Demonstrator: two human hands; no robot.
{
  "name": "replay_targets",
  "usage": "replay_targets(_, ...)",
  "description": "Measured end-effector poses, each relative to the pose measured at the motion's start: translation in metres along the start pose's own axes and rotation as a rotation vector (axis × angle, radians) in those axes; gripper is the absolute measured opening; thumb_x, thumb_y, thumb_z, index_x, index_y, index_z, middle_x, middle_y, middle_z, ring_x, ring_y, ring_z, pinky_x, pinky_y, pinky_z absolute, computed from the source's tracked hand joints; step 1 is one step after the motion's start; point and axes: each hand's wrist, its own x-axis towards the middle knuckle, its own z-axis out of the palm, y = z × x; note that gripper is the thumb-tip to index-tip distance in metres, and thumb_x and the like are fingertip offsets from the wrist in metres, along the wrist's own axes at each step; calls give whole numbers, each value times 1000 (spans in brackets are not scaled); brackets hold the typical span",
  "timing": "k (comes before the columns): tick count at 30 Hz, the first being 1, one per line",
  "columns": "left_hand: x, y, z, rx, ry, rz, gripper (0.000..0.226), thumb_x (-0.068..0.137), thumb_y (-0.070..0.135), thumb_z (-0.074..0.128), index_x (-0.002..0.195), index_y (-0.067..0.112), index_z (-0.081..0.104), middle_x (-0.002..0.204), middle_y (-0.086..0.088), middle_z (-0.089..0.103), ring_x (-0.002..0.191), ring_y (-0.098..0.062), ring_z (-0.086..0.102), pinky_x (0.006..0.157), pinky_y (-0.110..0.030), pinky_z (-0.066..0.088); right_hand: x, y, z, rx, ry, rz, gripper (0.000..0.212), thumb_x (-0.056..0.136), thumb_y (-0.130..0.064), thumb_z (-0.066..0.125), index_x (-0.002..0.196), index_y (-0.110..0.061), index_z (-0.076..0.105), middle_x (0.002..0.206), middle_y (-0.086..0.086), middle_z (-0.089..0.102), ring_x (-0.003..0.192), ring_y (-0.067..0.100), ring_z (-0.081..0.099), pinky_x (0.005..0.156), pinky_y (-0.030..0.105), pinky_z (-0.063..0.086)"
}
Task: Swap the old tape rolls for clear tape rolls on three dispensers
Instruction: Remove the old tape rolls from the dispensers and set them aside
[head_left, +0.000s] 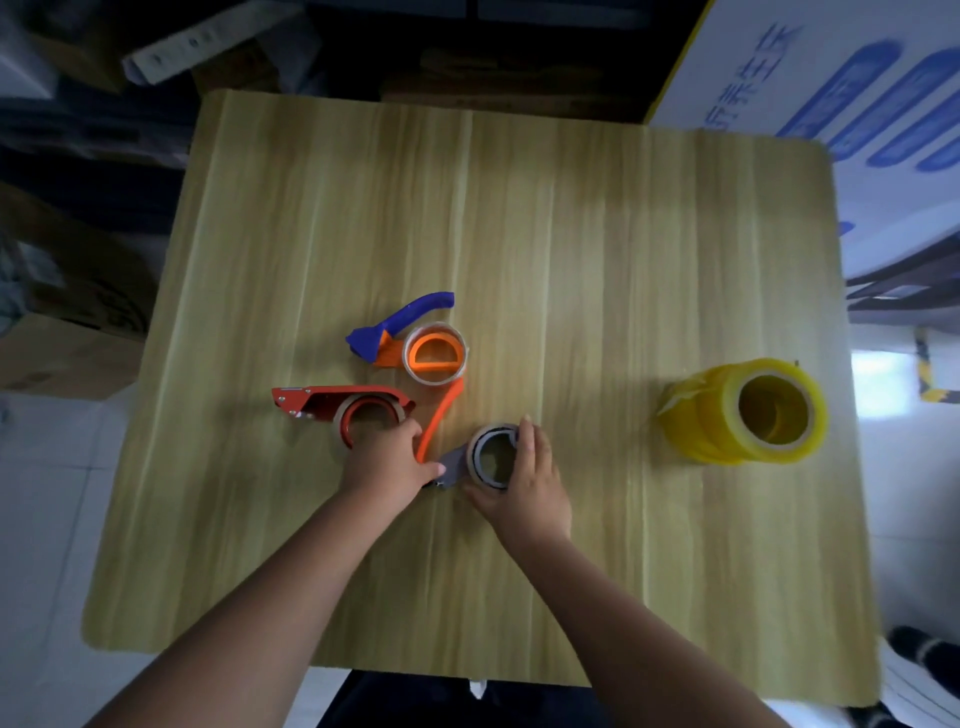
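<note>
Three tape dispensers lie near the middle of the wooden table (571, 234). The blue-handled orange dispenser (400, 325) lies farthest back, with a roll (435, 353) on its hub. The red metal dispenser (337, 400) lies to the left with a roll (363, 421) on it. Nearest me is a grey dispenser (454, 462) with an orange handle (441, 415). My left hand (387, 462) grips that handle's lower end and the grey body. My right hand (524, 478) wraps around the roll (491, 454) on the grey dispenser. A stack of yellowish clear tape rolls (748, 413) lies on its side at the right.
Cardboard boxes (67, 312) stand on the floor to the left. A white and blue printed board (852, 83) leans at the back right. Dark clutter lies beyond the table's far edge.
</note>
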Motion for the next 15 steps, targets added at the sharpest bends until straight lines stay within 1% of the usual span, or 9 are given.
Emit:
replay_targets(2,-1,0,0,-15,-45,-23,63,72,51,76,123,21,55,97,1,69,87,-20,66,78,-38,57,0,2,4,65,48,22,110,70,-55,79,154,-16,20,151,7,40,133,24,45,86,36,51)
replay_targets(4,-4,2,-3,-51,-113,-34,75,72,47,79,133,17,49,116,-2,66,103,-23,64,86,-37,54,-1,5,8,113,125,5,103,66,-52,82,148,-18,29,143,5,50,125,23,54,80,35,54)
replay_targets(5,-6,2,-3,-74,-143,-33,76,71,44,81,134,16,48,118,-1,65,105,-23,63,88,-37,53,-1,7,11,125,156,-13,99,65,-52,83,144,-18,33,139,5,53,121,23,57,78,35,57)
replay_targets(6,-7,1,-3,-106,-166,-38,75,71,41,83,132,16,48,112,0,65,102,-22,64,88,-37,53,-1,9,12,130,175,-32,96,65,-52,84,140,-18,36,138,4,55,120,22,58,76,37,58)
replay_targets(8,-9,-4,-1,-178,-188,-53,73,69,34,86,129,15,49,99,4,66,90,-20,67,84,-39,56,1,11,14,133,178,-73,97,62,-51,85,139,-18,36,142,5,52,124,22,56,79,39,58)
replay_targets(10,-9,-10,3,-241,-188,-75,77,67,29,88,131,15,47,95,2,68,78,-18,70,73,-35,59,4,10,14,128,160,-109,101,60,-54,84,140,-19,34,149,4,46,128,22,53,80,36,57)
replay_targets(12,-10,-12,4,-307,-191,-100,81,66,23,88,135,15,45,89,-1,70,67,-16,71,61,-29,57,10,5,11,118,153,-126,97,61,-60,78,139,-20,35,145,2,50,118,23,60,72,36,57)
replay_targets(13,-10,-12,5,-343,-190,-112,83,66,21,89,136,15,45,87,-2,70,64,-17,72,60,-30,58,14,3,10,107,153,-136,92,63,-61,75,137,-20,38,139,3,54,110,25,63,67,35,57)
replay_targets(15,-8,-14,8,-397,-181,-134,86,64,20,89,137,15,44,84,-4,71,63,-19,73,66,-38,62,19,1,8,73,153,-167,85,66,-59,74,133,-16,44,129,5,59,100,26,65,62,34,55)
